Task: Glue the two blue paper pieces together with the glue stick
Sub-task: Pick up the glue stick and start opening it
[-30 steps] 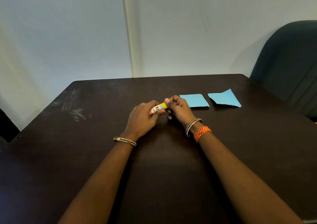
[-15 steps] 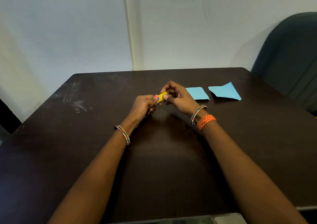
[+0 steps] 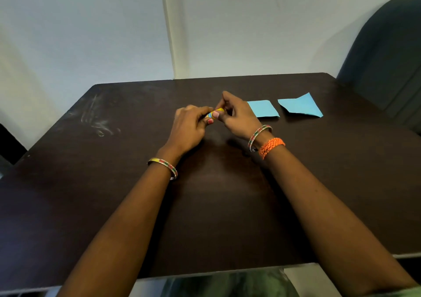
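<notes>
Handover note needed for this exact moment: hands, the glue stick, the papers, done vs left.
Left hand: closed on the yellow glue stick, held just above the table.
Right hand: fingers pinching the stick's other end; cannot tell if the cap is off.
Left blue paper piece and right blue paper piece: flat on the table at the far right, apart, untouched.
Done: stick picked up.
Left: expose the glue, coat one piece, press the two together.

Two blue paper pieces (image 3: 263,108) (image 3: 300,105), one glue stick (image 3: 216,112)

Two papers (image 3: 263,108) (image 3: 300,105) right of glue stick (image 3: 216,112)
</notes>
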